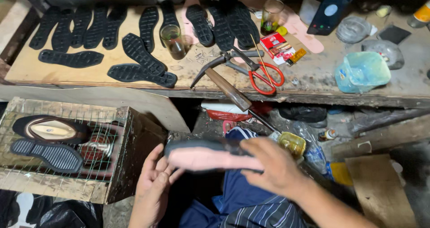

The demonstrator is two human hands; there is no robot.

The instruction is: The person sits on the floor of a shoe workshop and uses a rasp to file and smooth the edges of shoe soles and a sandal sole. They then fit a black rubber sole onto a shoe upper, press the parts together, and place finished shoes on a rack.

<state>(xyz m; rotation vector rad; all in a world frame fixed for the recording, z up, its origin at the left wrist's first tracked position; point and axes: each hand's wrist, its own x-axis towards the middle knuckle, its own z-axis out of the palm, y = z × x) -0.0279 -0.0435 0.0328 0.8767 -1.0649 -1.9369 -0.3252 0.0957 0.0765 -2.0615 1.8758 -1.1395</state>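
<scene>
- Lying in rows along the upper left of the frame, on the wooden workbench [67, 73]: black rubber outsoles [139, 53], tread side up.
- Sitting at centre left, below the bench: a wire-mesh cage [27, 183] over a heater-like unit, carrying a shoe upper [49, 129] and a ribbed grey sole [47, 155] on top.
- Resting open at lower centre left: left hand [152, 190], palm up, fingers spread and relaxed, fingertips just touching the near end of the pink insole [201, 158], not clasping it.
- Hovering across the lower centre of the frame: that pink insole, set against a dark sole behind it; whether the two are joined is unclear, edges being blurred.
- Closing over the insole's right end at lower centre right: right hand [273, 167], fingers curled on top, thumb underneath, gripping it.
- Lying above, at centre of the bench: a drinking glass [172, 40], a hammer [224, 87] and red-handled scissors [264, 75].
- Sitting at upper right: a crumpled blue-green plastic bag [363, 71].
</scene>
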